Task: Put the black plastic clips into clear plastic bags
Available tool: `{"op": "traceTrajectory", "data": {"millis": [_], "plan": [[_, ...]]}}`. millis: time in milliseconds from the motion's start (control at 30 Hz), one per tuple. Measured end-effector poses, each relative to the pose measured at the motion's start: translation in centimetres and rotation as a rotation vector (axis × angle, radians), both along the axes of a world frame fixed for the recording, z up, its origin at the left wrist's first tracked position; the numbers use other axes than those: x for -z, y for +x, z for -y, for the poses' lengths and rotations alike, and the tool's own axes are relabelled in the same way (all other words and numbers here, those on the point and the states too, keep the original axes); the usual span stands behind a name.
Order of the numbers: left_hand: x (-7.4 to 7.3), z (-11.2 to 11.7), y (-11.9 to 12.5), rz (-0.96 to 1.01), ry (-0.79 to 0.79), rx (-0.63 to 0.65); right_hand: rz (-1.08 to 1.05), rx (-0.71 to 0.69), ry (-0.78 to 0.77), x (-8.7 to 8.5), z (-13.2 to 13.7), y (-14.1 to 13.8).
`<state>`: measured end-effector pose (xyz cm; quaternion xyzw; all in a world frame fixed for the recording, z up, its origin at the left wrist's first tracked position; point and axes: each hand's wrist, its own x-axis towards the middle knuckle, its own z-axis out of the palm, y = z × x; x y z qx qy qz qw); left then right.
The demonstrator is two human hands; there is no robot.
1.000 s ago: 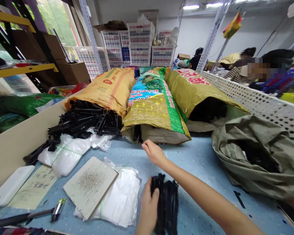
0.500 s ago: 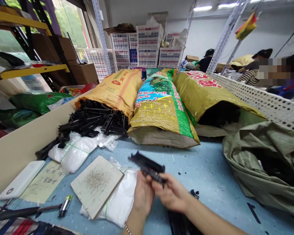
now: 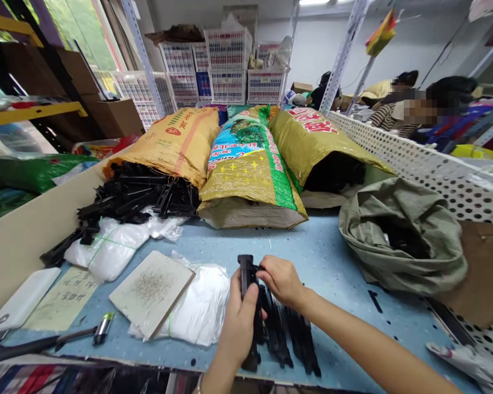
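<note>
My left hand [image 3: 238,323] is wrapped around a long black plastic part [image 3: 246,273] that stands upright near the front edge of the blue table [image 3: 332,257]. My right hand [image 3: 281,280] pinches the top of that same part. Just right of the hands, several more black plastic parts [image 3: 291,336] lie in a row on the table. A large pile of black parts [image 3: 135,197] spills out of the orange sack [image 3: 181,142] at the back left.
Three woven sacks lie across the back, with an olive cloth bag [image 3: 398,241] at the right. White plastic bags [image 3: 201,306], a grey board [image 3: 152,290], a white box [image 3: 20,301] and a tool [image 3: 41,345] lie left. A perforated white panel [image 3: 435,169] borders the right; other people sit beyond it.
My hands brought the black part down from a tilted hold in the air and now stand it upright beside the row of parts. The view shifted slightly right.
</note>
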<state>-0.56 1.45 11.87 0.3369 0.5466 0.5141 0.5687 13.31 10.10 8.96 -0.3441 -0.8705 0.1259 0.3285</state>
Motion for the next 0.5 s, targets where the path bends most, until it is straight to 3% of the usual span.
{"op": "traceTrajectory", "data": {"millis": [100,233,300,400,500], "plan": [[0.1,-0.9,-0.7,-0.01,-0.024,-0.079,0.035,-0.069,-0.115,1.3,2.9,-0.3],[1.1,-2.3,-1.7,-0.009,-0.022,-0.051,0.128,-0.198,0.143,3.0,6.6,0.2],[2.1,-3.0,-2.3,-0.032,-0.004,-0.058,0.14,-0.201,0.139,3.6,6.6,0.2],[4.6,-3.6,-2.9,-0.133,0.035,-0.086,0.186,-0.111,-0.058,3.4,2.9,-0.4],[8.0,-2.9,-2.3,-0.235,0.018,-0.052,0.199,0.198,-0.249,2.0,-5.3,-1.6]]}}
